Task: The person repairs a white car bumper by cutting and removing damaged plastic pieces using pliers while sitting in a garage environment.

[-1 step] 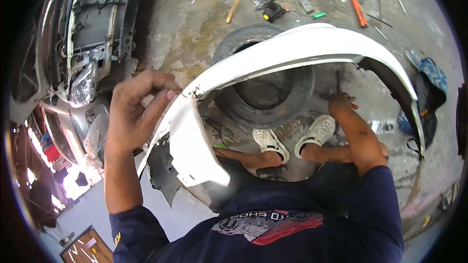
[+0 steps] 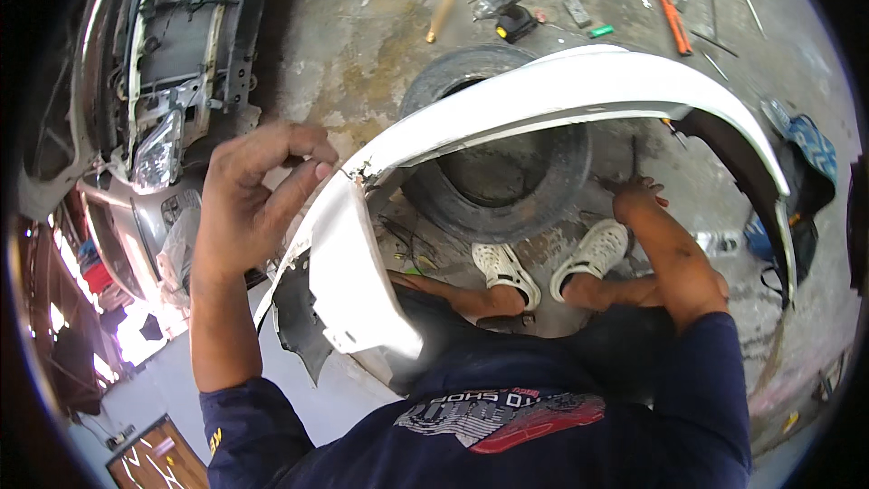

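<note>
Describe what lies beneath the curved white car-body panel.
A round, dark rubber tyre shows on both sides of the curved white panel; the band directly beneath is covered and cannot be seen.

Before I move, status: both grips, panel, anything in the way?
Left grip at white panel, contact unclear. Right grip beside tire, contents unclear. White panel damaged near left grip. Tire underneath may obstruct.

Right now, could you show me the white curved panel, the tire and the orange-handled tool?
White curved panel point(image 2: 588, 81): head view, upper face of its arch.
Tire point(image 2: 489, 225): head view, its lower sidewall.
Orange-handled tool point(image 2: 667, 9): head view, its handle.
</note>
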`<state>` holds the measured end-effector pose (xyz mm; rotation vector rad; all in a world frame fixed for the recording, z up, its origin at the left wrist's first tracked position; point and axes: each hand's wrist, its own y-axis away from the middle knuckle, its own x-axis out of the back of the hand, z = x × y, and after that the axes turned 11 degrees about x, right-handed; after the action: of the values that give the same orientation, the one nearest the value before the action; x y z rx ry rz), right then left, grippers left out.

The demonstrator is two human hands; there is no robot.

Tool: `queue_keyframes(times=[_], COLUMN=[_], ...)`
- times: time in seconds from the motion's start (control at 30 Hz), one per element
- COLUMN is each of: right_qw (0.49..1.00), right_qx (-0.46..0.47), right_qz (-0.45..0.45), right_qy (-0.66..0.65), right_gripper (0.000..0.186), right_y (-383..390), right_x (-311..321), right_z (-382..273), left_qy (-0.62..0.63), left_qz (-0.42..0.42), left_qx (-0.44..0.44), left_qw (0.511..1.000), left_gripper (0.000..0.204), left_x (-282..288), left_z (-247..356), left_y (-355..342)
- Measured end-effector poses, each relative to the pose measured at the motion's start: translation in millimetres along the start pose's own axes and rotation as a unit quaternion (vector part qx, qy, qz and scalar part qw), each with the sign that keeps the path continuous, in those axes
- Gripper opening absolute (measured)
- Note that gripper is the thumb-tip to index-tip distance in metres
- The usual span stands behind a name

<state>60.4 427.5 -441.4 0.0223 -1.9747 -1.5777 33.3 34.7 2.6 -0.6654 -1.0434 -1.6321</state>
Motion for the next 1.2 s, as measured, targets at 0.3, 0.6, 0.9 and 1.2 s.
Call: queue_keyframes(times=[0.3,0.6,0.9,1.2], right_qw=[0.655,0.390,0.423,0.454], right_qx=[0.605,0.553,0.556,0.551], right_qz=[0.328,0.712,0.683,0.682], right_qy=[-0.312,-0.187,-0.212,-0.158], right_gripper=[0.026,0.023,0.021,0.028], right_y=[135,183,165,161], right_x=[158,225,256,258], right_z=[-109,-155,-166,-164], left_qy=[0.208,0.283,0.367,0.375], left_qz=[-0.087,-0.213,-0.146,-0.155], left_qx=[0.079,0.080,0.127,0.143], left_qw=[0.971,0.932,0.910,0.903], left_gripper=[0.018,0.015,0.026,0.026], left_x=[-35,-31,-38,-48], left_z=[-33,-7,-27,-32], left_y=[-20,-32,-14,-15])
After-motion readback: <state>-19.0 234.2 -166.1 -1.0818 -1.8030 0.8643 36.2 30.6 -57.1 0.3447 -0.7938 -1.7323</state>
